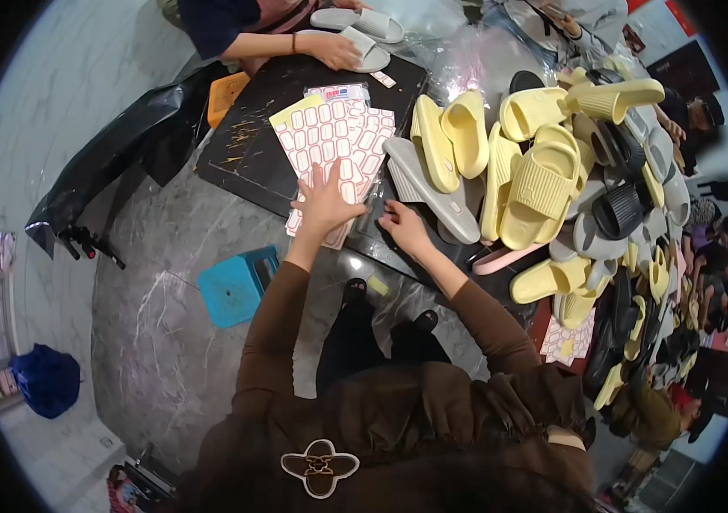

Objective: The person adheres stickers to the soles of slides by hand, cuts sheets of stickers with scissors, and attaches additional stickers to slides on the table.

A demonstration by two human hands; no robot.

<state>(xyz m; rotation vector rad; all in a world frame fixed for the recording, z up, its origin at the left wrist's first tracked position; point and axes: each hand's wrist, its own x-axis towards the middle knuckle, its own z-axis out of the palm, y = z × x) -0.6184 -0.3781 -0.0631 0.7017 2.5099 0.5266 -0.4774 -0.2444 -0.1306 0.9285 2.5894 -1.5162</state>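
Note:
Several overlapping label sheets (323,128), white with red-outlined labels, lie fanned out on the black table (253,171). My left hand (328,203) rests on the sheets with its fingers spread. To its right, my right hand (405,231) is over the table's near edge, its fingers curled in a pinch. Whatever sits between those fingertips, if anything, is too small to make out. A grey slide sandal (437,192) lies just beyond my right hand, beside a pair of yellow slides (451,141).
A large heap of yellow, grey and black slides (544,188) spreads to the right. Across the table, another person's hand (330,51) touches a pale slide (368,51). A blue stool (236,286) stands left on the floor, below a black plastic sheet (124,141).

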